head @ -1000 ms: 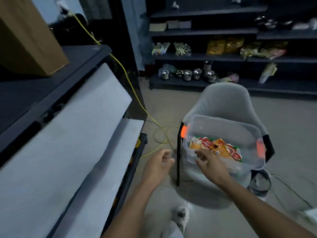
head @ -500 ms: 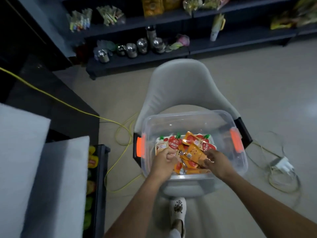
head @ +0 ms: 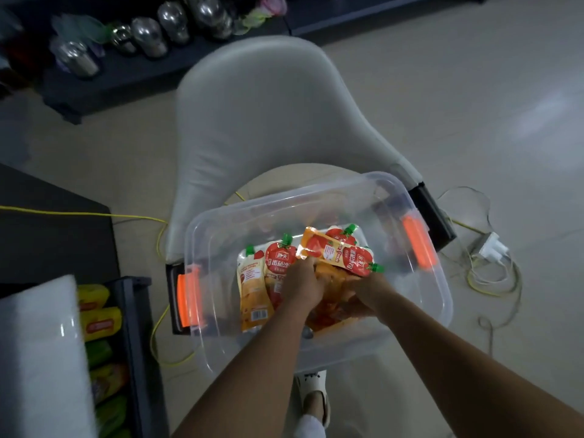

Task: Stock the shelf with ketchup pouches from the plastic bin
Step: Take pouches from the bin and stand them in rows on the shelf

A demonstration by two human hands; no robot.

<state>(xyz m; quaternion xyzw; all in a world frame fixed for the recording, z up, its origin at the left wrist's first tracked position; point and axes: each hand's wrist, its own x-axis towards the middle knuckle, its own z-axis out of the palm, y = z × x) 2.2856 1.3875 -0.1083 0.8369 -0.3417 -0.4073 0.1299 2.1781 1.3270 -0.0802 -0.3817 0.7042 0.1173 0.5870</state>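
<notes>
Now both hands are down inside the plastic bin [head: 316,197], where a second ago they hung at its near rim with nothing in them; the view has tipped down over the bin, which sits on the seat of a pale chair [head: 252,99]; the left hand [head: 305,284] is curled over the heap of ketchup pouches [head: 278,267], its fingertips touching the edge of one tilted pouch [head: 335,252] that lies across the top; the right hand [head: 369,295] is cupped under the heap from the near side, fingers buried, so I cannot tell just how many pouches it clasps; by my reading the gathering has begun but nothing is lifted clear yet; the shelf [head: 132,327] to be stocked stands at the left edge, near the bin, already carrying yellow and green packets [head: 98,320]; the next move is likely to raise a handful and carry it left
</notes>
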